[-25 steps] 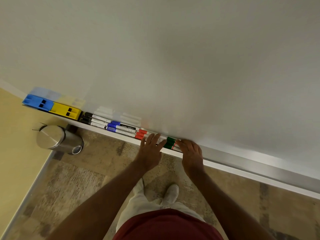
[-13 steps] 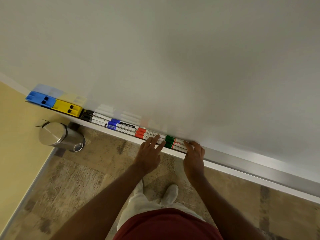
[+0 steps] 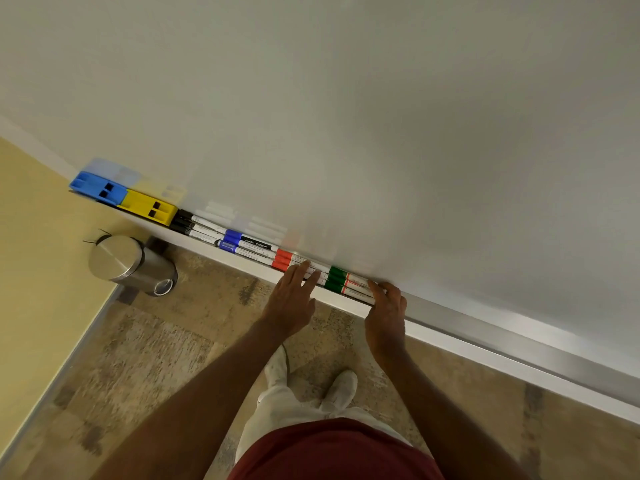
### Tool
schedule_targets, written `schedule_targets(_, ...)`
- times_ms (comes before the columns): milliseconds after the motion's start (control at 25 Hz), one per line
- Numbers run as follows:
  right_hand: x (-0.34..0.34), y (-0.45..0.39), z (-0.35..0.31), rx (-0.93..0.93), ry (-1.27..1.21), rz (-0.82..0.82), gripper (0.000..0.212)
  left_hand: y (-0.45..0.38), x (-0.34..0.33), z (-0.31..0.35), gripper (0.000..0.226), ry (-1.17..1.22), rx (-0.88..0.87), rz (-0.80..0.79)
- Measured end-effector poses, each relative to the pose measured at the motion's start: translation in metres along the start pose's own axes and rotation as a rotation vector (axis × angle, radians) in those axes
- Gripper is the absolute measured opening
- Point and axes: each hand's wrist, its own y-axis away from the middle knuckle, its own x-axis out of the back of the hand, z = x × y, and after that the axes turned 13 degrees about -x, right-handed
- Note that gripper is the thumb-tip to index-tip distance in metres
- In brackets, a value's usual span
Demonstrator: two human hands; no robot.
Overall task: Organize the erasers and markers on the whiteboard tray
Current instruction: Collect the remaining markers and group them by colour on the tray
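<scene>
We are standing at the whiteboard tray (image 3: 485, 336), looking down along it, and we are taking the yellow eraser (image 3: 149, 206) as our landmark. The blue eraser (image 3: 98, 188) is sitting end to end against it on its left, at the tray's left end. Running to the right of the yellow eraser, the markers are lying lengthwise in bundles of three: the black markers (image 3: 194, 225) touching it, then the blue markers (image 3: 242, 244), then the red markers (image 3: 294, 263), and farthest from it the green markers (image 3: 346, 284).

Our left hand (image 3: 291, 299) is reaching over the tray's front lip with its fingers (image 3: 303, 270) straight and slightly spread, the tips resting on the white barrels of the red markers, just short of the green caps. Our right hand (image 3: 386, 308) is sitting at the far end of the green markers, its fingers (image 3: 377, 289) gently bent and pressing against the barrel ends; we cannot tell whether they are closing around anything.

A steel pedal bin (image 3: 130, 263) is standing on the floor below the yellow eraser.
</scene>
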Motion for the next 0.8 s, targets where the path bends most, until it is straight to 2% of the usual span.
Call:
schedule_targets(520,-0.0016,-0.0024,0.0011,0.017,0.0,-0.039,0.059,0.002,0.0055,-0.0004,0.065,0.021,0.021,-0.016)
schedule_targets(800,0.0006,-0.005,0.0035,0.031,-0.009,-0.059,0.048,0.0052,0.0075,0.0039,0.068,0.071,0.045,-0.044)
